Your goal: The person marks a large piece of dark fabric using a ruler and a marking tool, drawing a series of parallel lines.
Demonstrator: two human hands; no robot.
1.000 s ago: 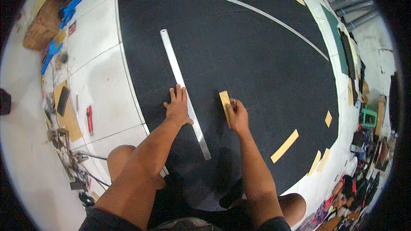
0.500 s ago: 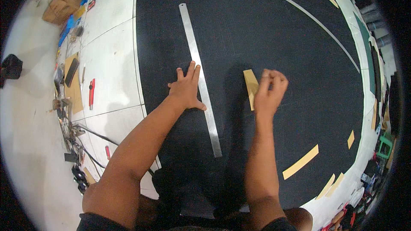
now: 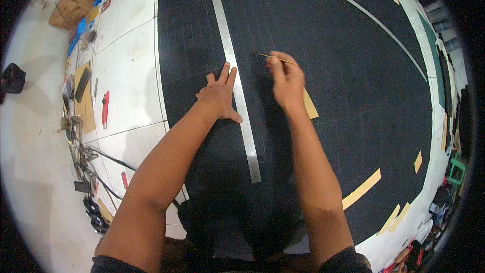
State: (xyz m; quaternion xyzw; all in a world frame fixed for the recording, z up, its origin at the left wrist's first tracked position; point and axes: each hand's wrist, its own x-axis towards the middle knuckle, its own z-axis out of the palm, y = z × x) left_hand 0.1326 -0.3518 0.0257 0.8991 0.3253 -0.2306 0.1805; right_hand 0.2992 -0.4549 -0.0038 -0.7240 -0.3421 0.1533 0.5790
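Pressing flat, fingers spread, the left hand [image 3: 218, 96] pins the long steel ruler [image 3: 237, 88] to the black sheet [image 3: 328, 71]. Just right of that hold, the right hand [image 3: 287, 78] pinches a thin marking stick [image 3: 275, 58], tip toward the ruler. Marking cleanly probably calls for steady downward weight and the tip hugging the ruler's edge.

A red-handled utility knife [image 3: 105, 109] is laid on the white tiled floor [image 3: 129, 65]; a brown cardboard box [image 3: 71, 6] is seen near the upper left.
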